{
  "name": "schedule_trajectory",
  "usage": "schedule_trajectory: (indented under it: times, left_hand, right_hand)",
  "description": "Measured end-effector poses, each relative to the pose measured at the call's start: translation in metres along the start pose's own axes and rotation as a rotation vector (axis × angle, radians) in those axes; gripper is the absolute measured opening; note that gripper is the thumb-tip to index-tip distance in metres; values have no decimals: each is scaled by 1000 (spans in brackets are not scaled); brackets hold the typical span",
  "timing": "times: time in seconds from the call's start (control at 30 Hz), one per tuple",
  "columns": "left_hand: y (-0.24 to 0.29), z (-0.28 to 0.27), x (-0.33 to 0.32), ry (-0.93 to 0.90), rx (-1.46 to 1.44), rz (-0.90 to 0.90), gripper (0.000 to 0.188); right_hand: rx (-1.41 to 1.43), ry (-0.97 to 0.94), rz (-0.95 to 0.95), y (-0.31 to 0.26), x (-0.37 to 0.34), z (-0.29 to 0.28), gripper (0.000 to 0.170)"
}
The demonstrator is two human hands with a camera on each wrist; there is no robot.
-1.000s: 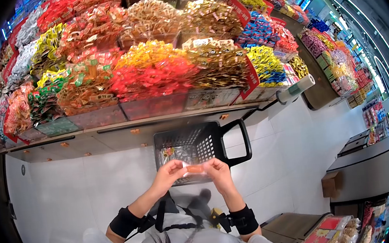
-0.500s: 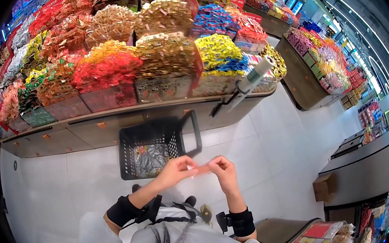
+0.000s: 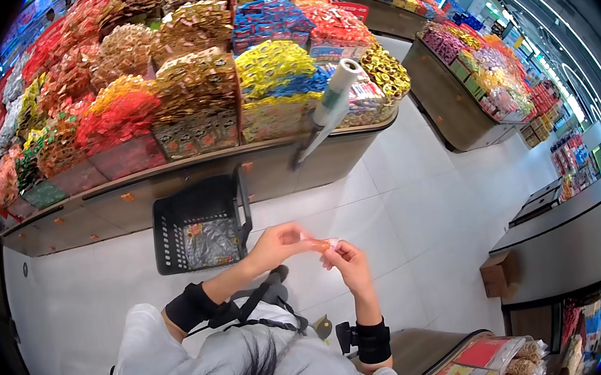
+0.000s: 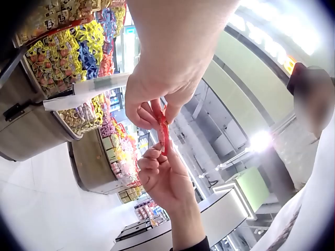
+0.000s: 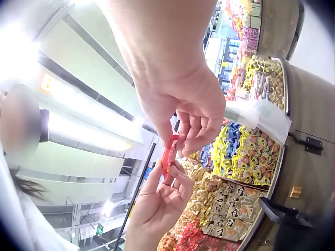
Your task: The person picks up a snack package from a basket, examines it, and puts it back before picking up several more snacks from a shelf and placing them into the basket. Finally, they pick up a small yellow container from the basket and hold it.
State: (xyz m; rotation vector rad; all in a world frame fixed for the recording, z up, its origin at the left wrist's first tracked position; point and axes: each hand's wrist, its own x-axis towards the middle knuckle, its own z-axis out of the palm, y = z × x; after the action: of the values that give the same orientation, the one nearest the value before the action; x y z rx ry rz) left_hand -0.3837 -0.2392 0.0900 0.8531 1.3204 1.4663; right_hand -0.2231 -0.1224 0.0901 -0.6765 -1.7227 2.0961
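Note:
A small snack in a red-orange wrapper [image 3: 320,245] is stretched between my two hands in front of my body. My left hand [image 3: 277,245] pinches one end of it between thumb and fingers, and my right hand [image 3: 352,266] pinches the other. Seen from the left wrist, the red wrapper [image 4: 165,138] shows edge-on as a narrow strip, thumbs and fingertips at both ends. The right wrist view shows the same wrapper [image 5: 168,157] tilted, partly covered by fingertips.
A black basket [image 3: 169,254] stands on the floor to the left, packets inside. Behind it runs a candy counter [image 3: 276,164] heaped with wrapped sweets. A plastic-bag roll [image 3: 335,96] sticks out from its edge. Another candy stand [image 3: 445,112] and a cardboard box [image 3: 496,278] are at right.
The view has swung right, so the basket and counter now appear farther left. Both hands keep their pinch on the snack, which has tilted, and they no longer overlap the basket.

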Motion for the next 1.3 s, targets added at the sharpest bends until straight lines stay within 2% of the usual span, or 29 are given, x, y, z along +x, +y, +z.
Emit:
schedule_trajectory:
  times: [0.27,0.47,0.6,0.7,0.87,0.97,1.07,1.13,1.3]
  left_hand:
    - [-19,30,120,-111,-196,-27,16]
    - [1,36,236,-176,-375,-64,17]
    - [22,42,297,-218,-395,-20,20]
    - [27,49,334,-202,-367,-26,19]
    - [18,55,393,-74,-178,100,13]
    - [18,59,426,35,-95,70,14]
    - [13,71,467,180,-81,73,16]
    - [11,80,496,218,-102,46,16]
    - [6,115,572,279,-247,3,19]
  right_hand:
    - [1,120,-78,1,57,-91,10]
    - [-12,45,-141,-49,143,-163,4]
    - [1,31,-184,-71,188,-203,5]
    - [3,77,-142,-77,213,-231,5]
    - [1,43,-51,-76,265,-277,8]
    - [8,-24,-17,-77,301,-308,8]
    - [18,-118,-5,-80,340,-346,6]
    - [38,-198,-46,-84,367,-375,5]
    - [-33,-314,-1,-115,424,-453,6]
